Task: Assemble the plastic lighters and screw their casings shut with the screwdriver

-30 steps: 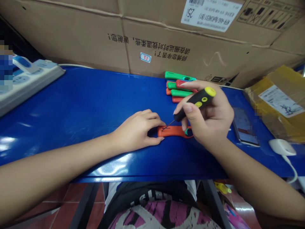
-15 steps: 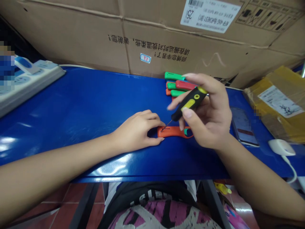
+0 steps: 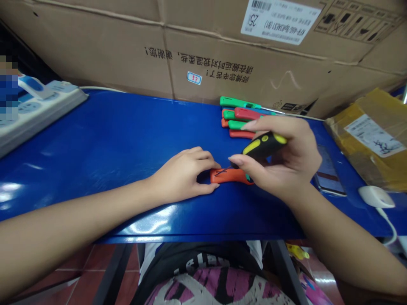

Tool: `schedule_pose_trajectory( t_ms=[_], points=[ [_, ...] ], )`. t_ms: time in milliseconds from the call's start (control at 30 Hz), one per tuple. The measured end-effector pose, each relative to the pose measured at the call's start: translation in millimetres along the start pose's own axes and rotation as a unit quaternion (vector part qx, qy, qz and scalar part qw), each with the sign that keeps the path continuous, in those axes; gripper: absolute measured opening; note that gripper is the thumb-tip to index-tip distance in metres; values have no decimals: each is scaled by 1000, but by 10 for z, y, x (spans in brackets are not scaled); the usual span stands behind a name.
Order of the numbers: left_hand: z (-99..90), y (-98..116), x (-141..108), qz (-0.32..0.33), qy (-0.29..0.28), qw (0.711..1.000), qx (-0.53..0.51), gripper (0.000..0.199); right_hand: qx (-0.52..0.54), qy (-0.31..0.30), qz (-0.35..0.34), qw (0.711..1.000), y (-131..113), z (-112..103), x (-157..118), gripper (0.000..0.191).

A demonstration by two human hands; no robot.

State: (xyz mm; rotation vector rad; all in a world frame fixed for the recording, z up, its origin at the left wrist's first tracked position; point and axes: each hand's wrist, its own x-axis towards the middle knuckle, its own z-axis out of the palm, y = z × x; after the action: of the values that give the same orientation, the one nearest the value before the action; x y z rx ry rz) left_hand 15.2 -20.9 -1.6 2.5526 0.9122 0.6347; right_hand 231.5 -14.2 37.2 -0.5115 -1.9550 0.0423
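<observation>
An orange long-necked lighter (image 3: pixel 233 176) lies flat on the blue table, its green trigger showing near my right hand. My left hand (image 3: pixel 187 173) grips the lighter's rear end between thumb and fingers. In my right hand (image 3: pixel 286 156) is a black and yellow screwdriver (image 3: pixel 265 145), held at a low slant. Its thin shaft reaches down to the left, and the tip touches the lighter's body near the rear end. My right hand and the handle hide the lighter's front part.
Several green, red and orange lighters (image 3: pixel 237 113) are piled behind my right hand. A large cardboard box (image 3: pixel 127 46) stands along the back. A power strip (image 3: pixel 41 108) is at left; a phone (image 3: pixel 329 173), a white charger (image 3: pixel 376 196) and a taped parcel (image 3: pixel 375 140) are at right.
My right hand has lowered and shifted right, tilting the screwdriver flatter while its tip stays on the lighter. More of the lighter pile shows. My left hand has stayed put.
</observation>
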Motion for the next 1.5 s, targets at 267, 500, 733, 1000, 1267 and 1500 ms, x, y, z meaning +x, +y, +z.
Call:
schedule_pose_trajectory(
  t_ms=[267, 500, 733, 1000, 1267, 1500],
  points=[
    [-15, 11, 5, -4, -13, 1000, -4, 26, 33, -17, 35, 999, -6, 29, -52, 45],
    [-9, -1, 5, -6, -15, 1000, -2, 27, 22, 12, 17, 1000, -27, 25, -32, 47],
    [-3, -6, 1, 0, -6, 1000, 1, 28, -22, 3, 39, 999, -52, 4, -41, 41],
    [-18, 3, 7, -1, -11, 1000, -3, 24, 48, -50, 11, 998, -40, -6, -9, 56],
    [-13, 1, 4, -3, -10, 1000, -15, 23, 67, -49, -25, 996, -41, -20, -9, 55],
    [-2, -14, -1, 4, -1, 1000, -9, 26, -62, -30, -24, 997, -70, -34, -6, 40]
  ],
)
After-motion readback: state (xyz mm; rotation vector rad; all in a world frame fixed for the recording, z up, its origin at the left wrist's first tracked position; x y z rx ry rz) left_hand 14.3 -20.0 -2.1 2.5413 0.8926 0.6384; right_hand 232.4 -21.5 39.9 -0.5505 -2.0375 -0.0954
